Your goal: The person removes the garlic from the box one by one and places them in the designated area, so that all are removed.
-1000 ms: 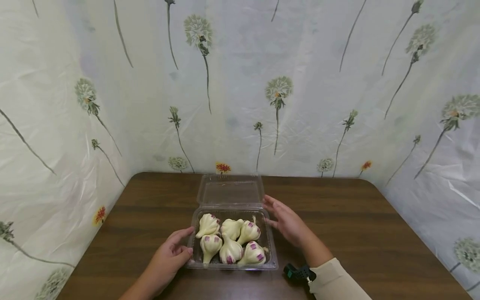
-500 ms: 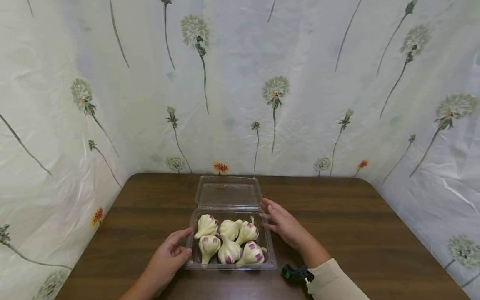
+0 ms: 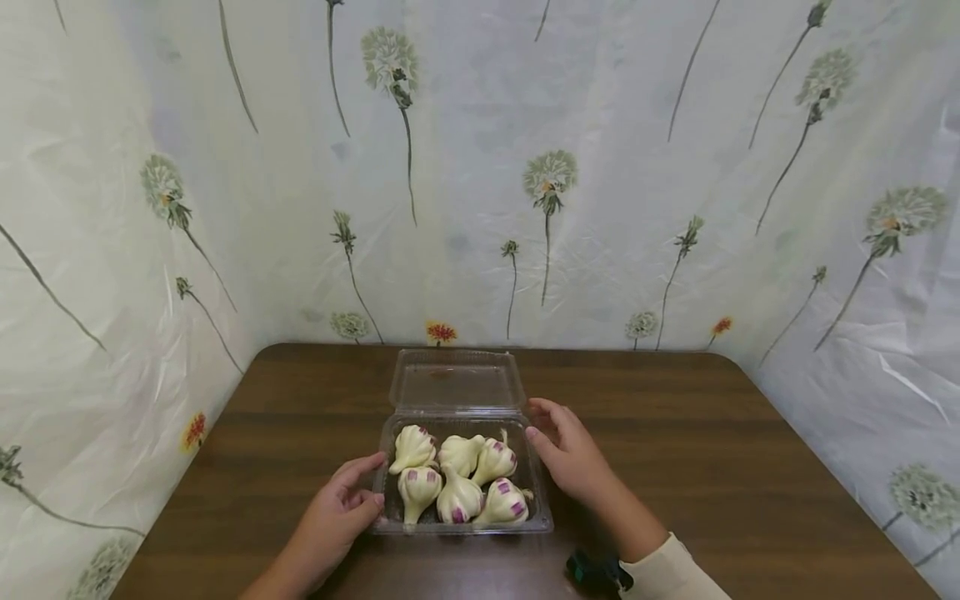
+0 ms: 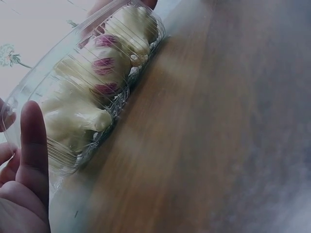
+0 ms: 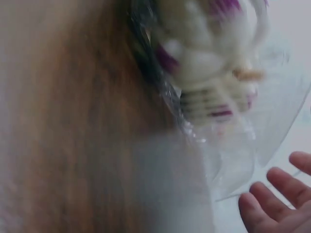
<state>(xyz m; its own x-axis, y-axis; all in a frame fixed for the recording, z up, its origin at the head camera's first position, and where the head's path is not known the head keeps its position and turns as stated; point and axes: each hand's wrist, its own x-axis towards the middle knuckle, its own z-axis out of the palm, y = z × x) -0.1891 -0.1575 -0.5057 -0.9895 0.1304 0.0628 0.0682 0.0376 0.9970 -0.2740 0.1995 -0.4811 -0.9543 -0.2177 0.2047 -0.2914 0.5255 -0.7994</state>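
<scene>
A clear plastic clamshell box [image 3: 542, 525] sits on the table with its lid [image 3: 457, 385] folded back. Several garlic bulbs [image 3: 460, 500], pale with purple patches, lie inside in two rows. My left hand [image 3: 336, 510] is at the box's left side, fingertips and thumb at the rim; the left wrist view shows the thumb [image 4: 34, 141] straight, overlapping the ribbed wall. At the far right corner is my right hand [image 3: 573, 457], thumb tip right at the rim and index finger near the lid hinge. Its fingers [image 5: 265, 196] look spread and loosely bent in the right wrist view.
The dark wooden table [image 3: 660, 417] extends around the box. Behind it and along both sides hangs a pale curtain [image 3: 465, 167] printed with dandelions. A black wrist device [image 3: 596, 573] is at the right sleeve [image 3: 671, 575].
My right thumb has come in to the box's right rim, and that hand has turned slightly. The left hand, box and garlic stay as they were, apart from a slight shift of the head view.
</scene>
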